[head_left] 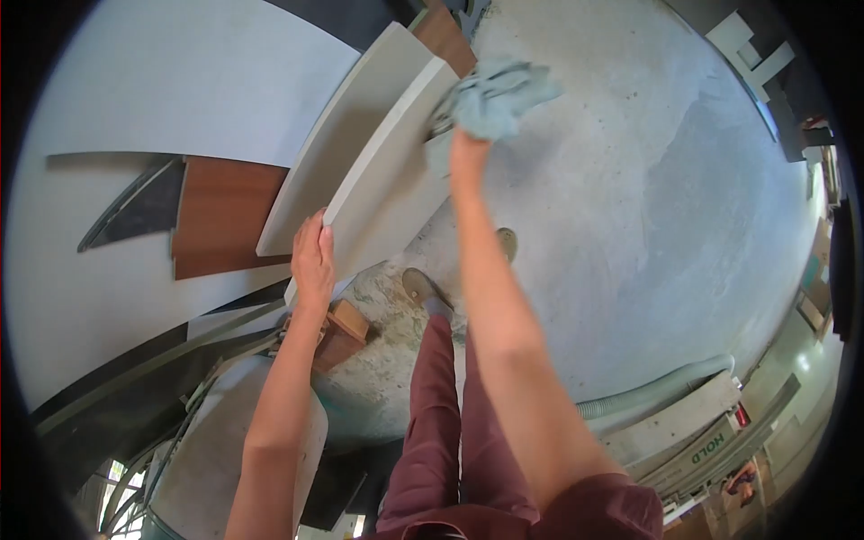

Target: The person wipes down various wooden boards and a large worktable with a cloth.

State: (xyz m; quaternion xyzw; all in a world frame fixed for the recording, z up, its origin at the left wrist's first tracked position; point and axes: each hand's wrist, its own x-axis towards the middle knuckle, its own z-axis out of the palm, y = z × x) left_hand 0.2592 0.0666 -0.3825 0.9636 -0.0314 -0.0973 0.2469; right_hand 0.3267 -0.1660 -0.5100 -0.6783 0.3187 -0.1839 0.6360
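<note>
My left hand (312, 256) grips the near end of a white board (392, 184) that stands on its long edge, with the fingers over its top edge. At the far end of that board, my right hand (469, 155) holds a crumpled pale blue-grey cloth (504, 97). The cloth hides most of the fingers and hangs down beside the board's far end. Just behind stands a second white board (340, 135), leaning alongside the first.
Large white panels (171, 72) fill the left side, with a brown panel piece (229, 216) and a dark triangular piece (139, 209) against them. Wooden blocks (346, 326) lie near my feet. A ribbed hose (657, 387) runs along the concrete floor (630, 225) at lower right.
</note>
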